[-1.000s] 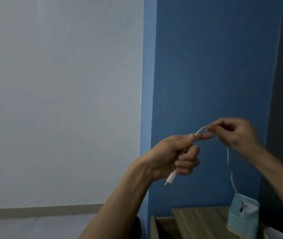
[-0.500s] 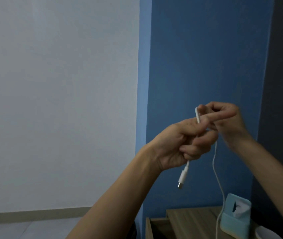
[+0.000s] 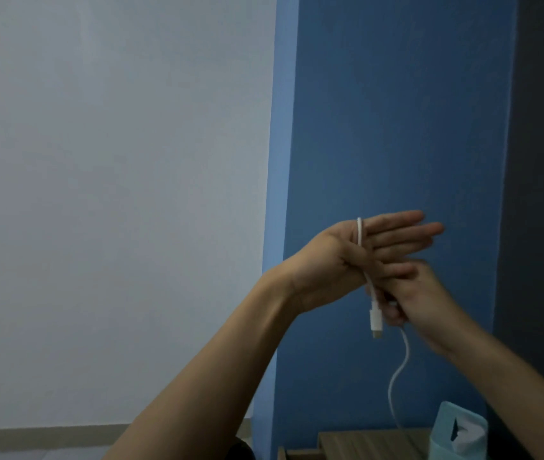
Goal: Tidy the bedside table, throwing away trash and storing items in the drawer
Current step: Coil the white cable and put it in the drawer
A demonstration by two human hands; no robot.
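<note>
A white charging cable (image 3: 360,234) loops over my left hand (image 3: 333,260), which I hold up in front of the blue wall. Its upper fingers are stretched straight to the right, and its lowest digit pins the cable against the hand. The cable's white plug (image 3: 375,321) dangles just below. Right under the left hand, my right hand (image 3: 420,300) pinches the cable. From there the rest of the cable hangs down in a curve to the wooden bedside table (image 3: 367,443).
A light blue tissue box (image 3: 448,436) with a white tissue stands on the table at the lower right. A wooden edge (image 3: 297,454), perhaps the drawer, juts out left of the table. The wall is white on the left and dark on the far right.
My left hand has straightened its fingers, and the cable now lies looped over it. My right hand has dropped from above the left hand to below it, still holding the cable.
</note>
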